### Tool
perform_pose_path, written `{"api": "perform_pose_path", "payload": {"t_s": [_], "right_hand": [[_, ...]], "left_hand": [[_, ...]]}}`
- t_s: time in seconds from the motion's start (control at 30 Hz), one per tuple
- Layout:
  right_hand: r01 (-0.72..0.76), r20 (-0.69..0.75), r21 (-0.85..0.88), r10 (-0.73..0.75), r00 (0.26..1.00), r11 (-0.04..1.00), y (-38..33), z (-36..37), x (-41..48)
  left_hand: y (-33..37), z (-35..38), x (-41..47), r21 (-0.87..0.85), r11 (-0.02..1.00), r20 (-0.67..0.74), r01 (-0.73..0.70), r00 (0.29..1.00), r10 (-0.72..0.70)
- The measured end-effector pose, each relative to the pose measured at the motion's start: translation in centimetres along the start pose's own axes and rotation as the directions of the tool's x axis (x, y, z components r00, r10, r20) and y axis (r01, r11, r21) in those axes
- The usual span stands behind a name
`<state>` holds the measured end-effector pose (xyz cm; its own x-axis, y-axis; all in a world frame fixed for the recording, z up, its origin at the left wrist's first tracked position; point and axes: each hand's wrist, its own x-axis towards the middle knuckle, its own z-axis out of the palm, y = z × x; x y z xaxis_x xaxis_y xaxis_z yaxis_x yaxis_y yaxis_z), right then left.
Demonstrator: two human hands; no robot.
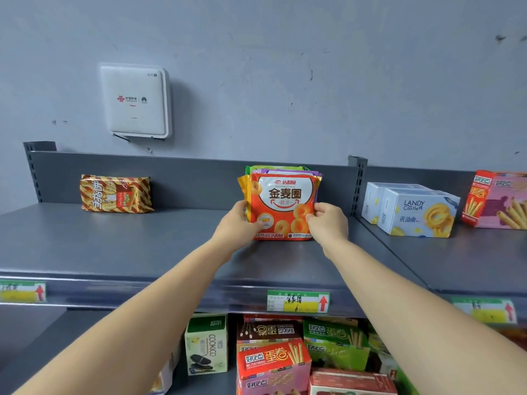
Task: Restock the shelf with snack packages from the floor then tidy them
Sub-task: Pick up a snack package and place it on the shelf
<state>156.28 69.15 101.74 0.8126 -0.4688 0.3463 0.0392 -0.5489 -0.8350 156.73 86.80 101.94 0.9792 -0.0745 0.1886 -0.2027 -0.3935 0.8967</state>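
Head view: top shelf (176, 246), bare grey deck left of centre out to the striped packet (115, 194); boxes (410, 209) right, past the upright. Orange snack pack (282, 206) stands upright mid-shelf, fronting a stack. Left hand (236, 223) grips its left edge, right hand (328, 220) pinches its lower right; fingers curled on both.

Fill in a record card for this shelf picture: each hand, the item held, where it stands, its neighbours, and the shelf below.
left-hand grip: holds the left side of the orange ring-snack packet
right-hand grip: pinches its lower right edge
packet position: upright on the top shelf, at the front of a row of packets
left neighbour: striped packet, well apart
right neighbours: white Landy Castle boxes, pink egg-roll box
shelf below: assorted snack boxes
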Motion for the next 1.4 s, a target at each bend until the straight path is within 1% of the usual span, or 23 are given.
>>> {"api": "perform_pose_path", "payload": {"t_s": [0.2, 0.33, 0.47, 0.63, 0.73, 0.8, 0.93, 1.03, 1.2, 1.4], "right_hand": [[0.064, 0.044, -0.122, -0.059, 0.997, 0.99, 0.1, -1.6, -1.3], [0.112, 0.053, -0.247, -0.101, 0.993, 0.962, 0.1, -4.2, -2.3], [0.165, 0.056, -0.368, -0.156, 0.986, 0.915, 0.9, -7.7, -3.5], [0.189, 0.032, -0.512, -0.201, 0.979, 0.838, 3.1, -13.6, -6.3], [0.173, 0.012, -0.607, -0.209, 0.978, 0.776, 5.0, -17.9, -8.7], [0.146, -0.01, -0.656, -0.202, 0.979, 0.741, 6.5, -20.9, -10.5], [0.059, -0.072, -0.735, -0.164, 0.984, 0.676, 9.4, -27.6, -14.4], [-0.021, -0.117, -0.793, -0.119, 0.986, 0.609, 11.4, -32.7, -17.4], [-0.199, -0.238, -0.836, -0.011, 0.971, 0.512, 14.2, -40.3, -22.3], [-0.416, -0.407, -0.801, 0.118, 0.906, 0.431, 17.1, -47.2, -28.1]], "left_hand": [[0.7, 0.2, -0.4, 0.22, 0.972, -0.039, -0.082, 0.995, 0.093], [2.0, 1.2, -1.7, 0.423, 0.889, -0.075, -0.174, 0.971, 0.226], [4.5, 3.3, -3.7, 0.571, 0.774, 0.003, -0.273, 0.944, 0.331], [7.4, 7.8, -7.2, 0.637, 0.646, 0.137, -0.421, 0.886, 0.443], [8.8, 11.2, -9.8, 0.626, 0.591, 0.218, -0.509, 0.842, 0.493], [9.8, 13.7, -11.6, 0.604, 0.577, 0.265, -0.551, 0.821, 0.506], [11.7, 19.0, -15.7, 0.556, 0.548, 0.363, -0.625, 0.776, 0.516], [13.3, 22.8, -19.4, 0.518, 0.505, 0.433, -0.69, 0.721, 0.541], [16.0, 28.9, -25.0, 0.412, 0.416, 0.547, -0.811, 0.585, 0.598], [18.8, 35.8, -30.8, 0.26, 0.288, 0.64, -0.922, 0.387, 0.664]]}}
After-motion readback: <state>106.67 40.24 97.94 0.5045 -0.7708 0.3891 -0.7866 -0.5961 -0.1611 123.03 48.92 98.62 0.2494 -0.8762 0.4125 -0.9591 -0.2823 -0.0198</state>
